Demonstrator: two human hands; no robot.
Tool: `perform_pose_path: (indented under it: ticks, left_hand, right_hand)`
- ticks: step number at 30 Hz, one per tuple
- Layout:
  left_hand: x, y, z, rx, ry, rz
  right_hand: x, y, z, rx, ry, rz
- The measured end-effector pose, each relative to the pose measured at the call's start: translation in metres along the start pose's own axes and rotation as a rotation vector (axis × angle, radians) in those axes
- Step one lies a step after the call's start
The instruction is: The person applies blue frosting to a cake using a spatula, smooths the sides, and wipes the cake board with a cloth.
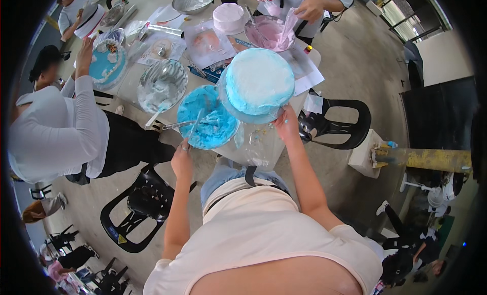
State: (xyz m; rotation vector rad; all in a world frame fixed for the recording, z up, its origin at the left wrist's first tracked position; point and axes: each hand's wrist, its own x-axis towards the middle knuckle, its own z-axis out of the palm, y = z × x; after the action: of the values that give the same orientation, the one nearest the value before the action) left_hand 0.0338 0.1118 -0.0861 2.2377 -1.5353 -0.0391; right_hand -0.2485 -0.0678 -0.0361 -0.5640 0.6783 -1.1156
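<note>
My left hand [182, 160] grips the handle of a spatula [195, 124], whose blade reaches into a metal bowl of blue icing [207, 133]. A whisk handle [179, 124] also leans over that bowl's rim. My right hand [286, 123] is at the near right edge of a round board [249, 117] under a cake [262, 80], with fingers hidden beneath it. Pale blue icing covers the cake's top, and stronger blue shows around its side. The board overlaps the right rim of the blue icing bowl.
Left of the blue bowl stands a bowl with white icing [161, 85]. Farther back are a bowl of pink icing [269, 32], a pink cake [229, 18] and paper sheets [209, 44]. Co-workers stand left and across the table. Black plastic chairs [336, 122] flank me.
</note>
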Motion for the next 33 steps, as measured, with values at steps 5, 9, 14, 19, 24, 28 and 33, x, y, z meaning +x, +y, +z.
perform_pose_path:
  ticks: [5,9,14,19,24,28,33]
  left_hand:
    - [0.022,0.034,-0.024,-0.165,0.07,-0.01]
    - [0.009,-0.003,0.013,-0.019,-0.165,0.019]
    - [0.04,0.026,-0.025,-0.455,-0.113,-0.264]
    - [0.071,0.076,-0.071,-1.046,-0.241,-0.369]
    - [0.084,0.101,-0.072,-0.956,-0.284,-0.326]
    - [0.089,0.114,-0.068,-0.655,-0.19,-0.14]
    - [0.078,0.109,-0.056,-0.662,-0.198,-0.165]
  right_hand:
    - [-0.006,0.005,-0.023,0.025,-0.006,0.003]
    - [-0.011,0.009,-0.016,0.098,0.19,0.032]
    - [0.004,0.024,-0.073,0.2,0.167,0.038]
    - [0.002,0.016,-0.062,0.093,0.101,0.052]
    - [0.0,0.014,-0.055,0.021,0.22,0.114]
    - [-0.008,0.008,-0.04,0.004,0.212,0.116]
    - [-0.011,0.009,-0.04,-0.045,0.138,0.111]
